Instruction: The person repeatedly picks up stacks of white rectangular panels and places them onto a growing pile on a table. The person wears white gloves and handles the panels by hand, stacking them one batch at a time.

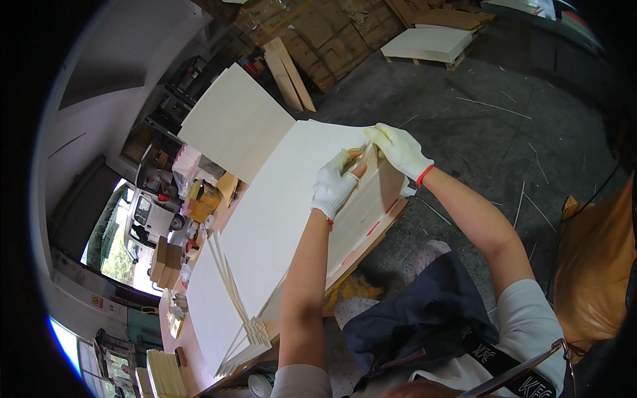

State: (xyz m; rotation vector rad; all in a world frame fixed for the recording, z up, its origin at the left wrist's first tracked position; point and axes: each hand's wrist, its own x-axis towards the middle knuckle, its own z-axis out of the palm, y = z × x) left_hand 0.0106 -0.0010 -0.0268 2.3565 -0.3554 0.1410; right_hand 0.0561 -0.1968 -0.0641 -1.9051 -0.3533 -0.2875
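A tall stack of large white sheets (pixel 279 192) lies on the table, probably paper or card. My left hand (pixel 335 182), in a white glove with bare fingertips, is closed on the sheet edges along the stack's right side. At the far right corner, my right hand (pixel 398 149), also gloved in white with a red cuff, grips the corner of the sheets. Between the two hands several edges (pixel 371 159) are fanned and bent upward. The fingertips of my right hand are partly hidden behind the corner. Pink marks (pixel 373 228) show on the stack's side.
Another sheet stack (pixel 232 123) rises at the far left. Fanned sheets (pixel 249 335) lie at the table's near end. Tools and a yellow container (pixel 202 200) crowd the left edge. Beyond, a pallet of white sheets (pixel 428 44) stands on the floor, and an orange-brown cover (pixel 597 265) hangs right.
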